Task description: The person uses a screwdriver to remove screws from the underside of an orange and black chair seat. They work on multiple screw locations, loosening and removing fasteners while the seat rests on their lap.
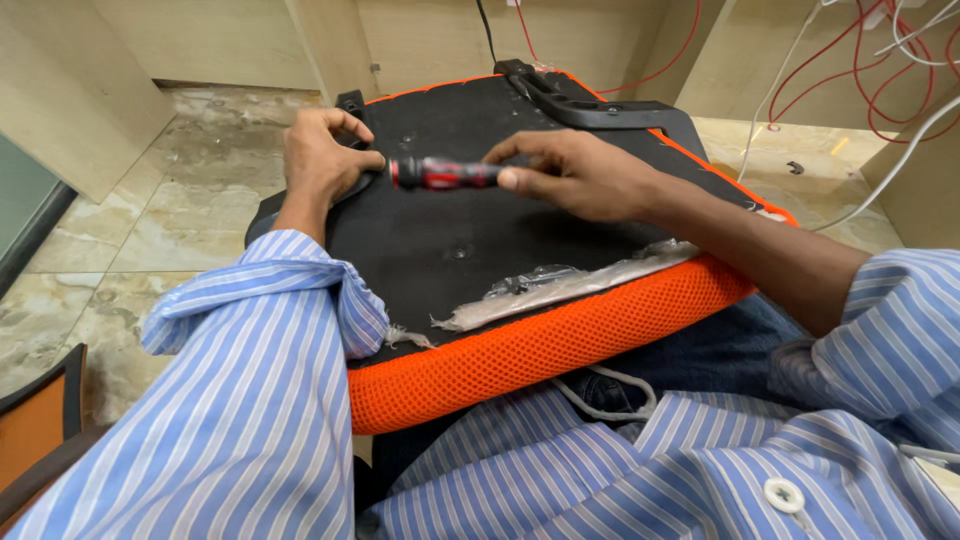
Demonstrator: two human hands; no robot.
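A red-and-black screwdriver (440,173) is held level at centre frame in the closed grip of the right hand (580,175), above an upturned orange seat cushion (540,350). A black bracket (352,105) at upper left is clasped by the left hand (322,160).

upturned chair seat (470,230) with orange mesh edge lying across the person's lap, right hand (575,175) gripping a red-and-black screwdriver (440,173) lying level, left hand (320,160) pressing a black bracket (352,105) at the seat's far corner, torn plastic wrap (570,285) clinging near the edge
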